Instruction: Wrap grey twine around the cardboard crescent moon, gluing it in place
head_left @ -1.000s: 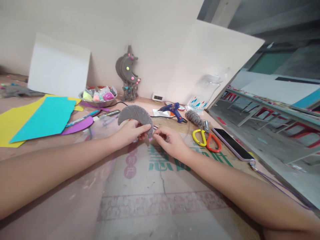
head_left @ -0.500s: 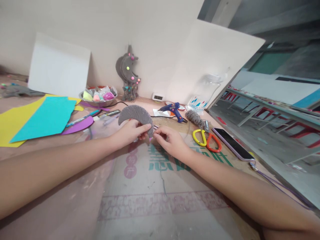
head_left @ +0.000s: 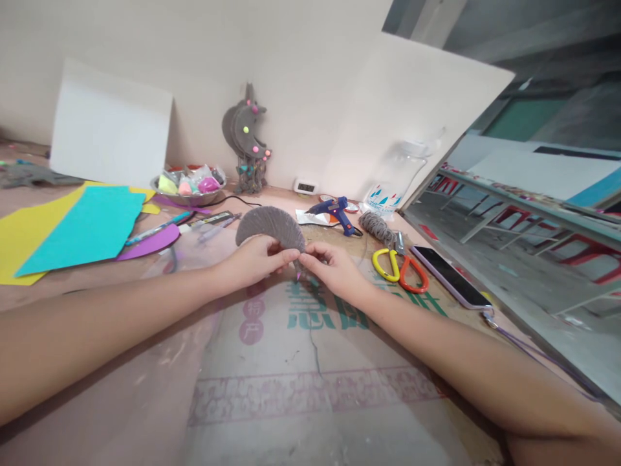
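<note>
A crescent wrapped in grey yarn (head_left: 268, 223) is held up over the printed board. My left hand (head_left: 257, 260) grips its inner curve, with the thumb lying toward the lower right tip. Against that same tip, my right hand (head_left: 334, 268) pinches with thumb and forefinger. Both thumbs nearly meet there, and any strand between the right fingers is too small to make out. A small purple point (head_left: 299, 276) shows just below the fingertips. To the right lies a bundle of grey yarn (head_left: 376, 229).
Scissors (head_left: 387, 265) with yellow and orange handles lie beside a phone (head_left: 451, 277). Behind are a blue glue gun (head_left: 334, 210), a small clock (head_left: 305, 188) and a clear jar (head_left: 395, 178). A decorated moon hanging (head_left: 247, 133), a clay bowl (head_left: 189, 194) and coloured sheets (head_left: 82, 226) stand left.
The crescent and my left hand have shifted slightly right. My right hand's fingertips, just beside the tip before, now press against it, close to the left thumb.
</note>
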Demonstrator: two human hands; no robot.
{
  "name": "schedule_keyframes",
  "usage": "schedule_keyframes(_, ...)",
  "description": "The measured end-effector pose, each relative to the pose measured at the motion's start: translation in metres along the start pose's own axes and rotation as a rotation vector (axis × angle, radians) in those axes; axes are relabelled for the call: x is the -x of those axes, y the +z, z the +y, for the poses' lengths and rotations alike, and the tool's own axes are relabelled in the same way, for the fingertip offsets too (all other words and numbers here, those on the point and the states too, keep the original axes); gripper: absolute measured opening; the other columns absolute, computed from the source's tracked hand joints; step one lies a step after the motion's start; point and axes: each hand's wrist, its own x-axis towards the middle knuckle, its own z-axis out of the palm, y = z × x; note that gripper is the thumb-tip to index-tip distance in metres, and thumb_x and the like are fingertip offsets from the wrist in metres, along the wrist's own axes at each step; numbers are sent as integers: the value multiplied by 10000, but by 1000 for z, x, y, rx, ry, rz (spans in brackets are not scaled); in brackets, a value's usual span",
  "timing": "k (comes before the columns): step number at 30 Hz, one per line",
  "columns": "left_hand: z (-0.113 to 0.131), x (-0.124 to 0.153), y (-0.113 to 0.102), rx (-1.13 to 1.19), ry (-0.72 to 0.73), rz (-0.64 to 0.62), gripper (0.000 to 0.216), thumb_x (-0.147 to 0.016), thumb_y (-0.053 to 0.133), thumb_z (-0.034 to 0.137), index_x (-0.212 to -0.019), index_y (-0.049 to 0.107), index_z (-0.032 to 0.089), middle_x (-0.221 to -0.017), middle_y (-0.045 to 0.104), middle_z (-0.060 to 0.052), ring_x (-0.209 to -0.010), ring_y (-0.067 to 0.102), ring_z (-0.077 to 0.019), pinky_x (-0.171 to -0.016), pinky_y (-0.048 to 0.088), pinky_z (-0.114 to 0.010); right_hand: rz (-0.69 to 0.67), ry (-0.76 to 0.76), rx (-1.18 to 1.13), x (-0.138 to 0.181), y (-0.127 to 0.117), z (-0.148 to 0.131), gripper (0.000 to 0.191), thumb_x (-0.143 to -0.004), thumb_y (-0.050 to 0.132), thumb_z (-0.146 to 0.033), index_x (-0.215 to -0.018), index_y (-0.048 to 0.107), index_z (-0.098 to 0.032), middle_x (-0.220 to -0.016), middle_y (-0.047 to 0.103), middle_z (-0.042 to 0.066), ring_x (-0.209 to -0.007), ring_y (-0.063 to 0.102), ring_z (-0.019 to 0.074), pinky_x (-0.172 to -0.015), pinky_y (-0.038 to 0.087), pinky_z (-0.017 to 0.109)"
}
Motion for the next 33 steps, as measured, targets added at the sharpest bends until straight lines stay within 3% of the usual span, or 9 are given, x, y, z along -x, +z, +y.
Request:
schedule_keyframes(3, 3, 0, 0, -31, 113, 19, 368, -818, 505, 453, -620, 583, 153, -609, 606, -13, -599, 551, -129, -540, 385, -226, 38, 44, -84, 0, -1, -2, 234, -789, 559, -381, -718, 555, -158, -620, 489, -29, -556, 412, 88, -530, 336, 223)
schedule_keyframes(9, 4, 2, 1, 84, 179, -90, 208, -804, 550, 353, -795, 655, 174, -779, 671, 0, -731, 584, -136, -678, 423, -245, 103, 59, -129, 0, -3, -5, 248, -762, 587, -403, -716, 556, -161, -663, 505, -18, -597, 430, 97, -557, 352, 230)
schedule_keyframes(14, 1, 3, 3, 21, 231, -85, 234, -822, 528, 356, -764, 651, 166, -732, 648, -1, -709, 572, -136, -647, 408, -246, 98, 48, -95, 0, -1, -6, 240, -768, 582, -396, -718, 562, -162, -652, 494, -24, -581, 411, 94, -549, 337, 231)
schedule_keyframes(21, 5, 5, 3, -13, 199, -55, 242, -819, 512, 340, -696, 615, 159, -656, 613, 8, -648, 541, -122, -605, 386, -235, 79, 23, -60, 0, 0, -3, 237, -779, 574, -386, -707, 569, -161, -643, 492, -24, -576, 403, 90, -548, 335, 227)
schedule_keyframes(29, 2, 4, 3, 42, 223, -70, 260, -861, 443, 327, -736, 614, 177, -706, 619, 8, -685, 546, -122, -652, 401, -235, 89, 28, -62, 0, -1, -4, 228, -788, 572, -382, -724, 567, -163, -660, 520, -16, -595, 435, 96, -552, 361, 220)
schedule_keyframes(33, 2, 2, 2, 88, 152, -23, 353, -886, 384, 381, -662, 550, 165, -633, 569, 4, -608, 528, -117, -581, 397, -236, 82, 36, -98, 0, -1, -4, 232, -785, 577, -381, -728, 564, -157, -672, 528, -12, -615, 460, 99, -586, 379, 228)
